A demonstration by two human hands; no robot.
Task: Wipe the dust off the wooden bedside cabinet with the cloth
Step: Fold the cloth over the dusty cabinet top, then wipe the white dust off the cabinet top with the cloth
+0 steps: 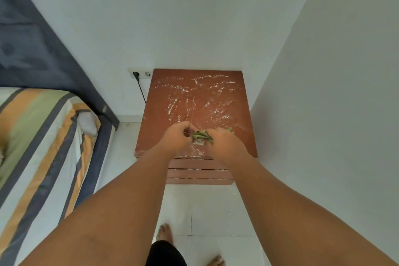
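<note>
Two hands are working one small green cloth (202,135) over the near part of the bedside cabinet's top. The left hand (177,137) pinches one end of the cloth between thumb and fingers, and the right hand (224,141) is closed around the other end, so the cloth sits bunched up and creased between them. A bit of green pokes out past the right hand on its far side too. Honestly I can't tell if the cloth is touching the wood or held just above it, the hands cover that part.

The wooden bedside cabinet (195,101) is reddish brown and sits in the corner where the back wall meets the right-hand wall. Its top is covered in white dust (200,88), lying in streaks and squiggly lines across the middle and up to the far edge. There's also a pale line of it along the near edge, and on the slats of the cabinet front below.

To the left of the cabinet's far left corner there's a wall socket (140,74) with a black plug in it and a cable hanging down behind the cabinet's left side. Further left is a bed (41,136) with a striped cover in orange, green, white and dark blue. Bare feet (165,231) show on the white tiled floor at the bottom
</note>
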